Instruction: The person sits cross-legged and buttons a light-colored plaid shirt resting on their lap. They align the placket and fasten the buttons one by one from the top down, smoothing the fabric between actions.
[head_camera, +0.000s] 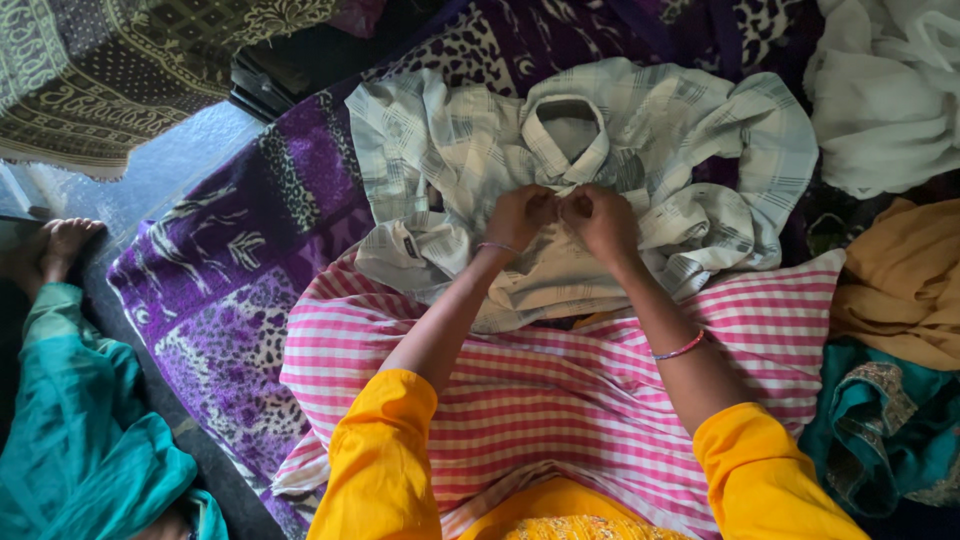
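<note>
Pale checked shirt (600, 140) lies collar-up at upper centre of frame, on pink striped cloth (560, 390). My left hand (520, 215) and right hand (600, 220) meet below collar, fingertips pinching shirt front. Purple animal-print blanket (230, 270) underneath, left. Mustard fabric (900, 280) at right edge. Someone's bare foot (60, 245) far left.

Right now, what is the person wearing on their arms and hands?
Both arms have loose bright yellow fabric sleeves ending near the elbows; the forearms are bare. The left hand has a thin pale bracelet at its wrist. The right hand has a thin pink bangle further up the forearm. No gloves or rings show.
</note>
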